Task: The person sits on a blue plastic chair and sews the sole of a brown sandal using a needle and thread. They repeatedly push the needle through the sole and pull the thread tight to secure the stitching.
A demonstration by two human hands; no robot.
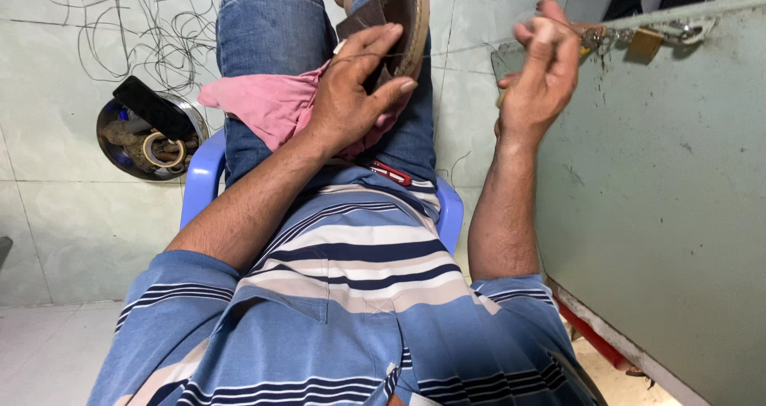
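Note:
I sit on a blue plastic chair (199,179) with a brown sandal (408,19) resting sole-up on my lap over a pink cloth (267,103). My left hand (351,87) grips the sandal by its edge, thumb on one side and fingers across the strap. A thin thread (463,49) runs from the sandal to my right hand (542,75), which is raised to the right and pinches the thread, with a small tool handle showing below the palm. A red clipper (389,172) lies on my lap near my shirt.
A round metal tin (152,139) with tape rolls and a black object stands on the tiled floor to the left, under loose tangled thread (152,31). A grey-green metal cabinet (662,199) with a padlock (645,43) stands close on the right.

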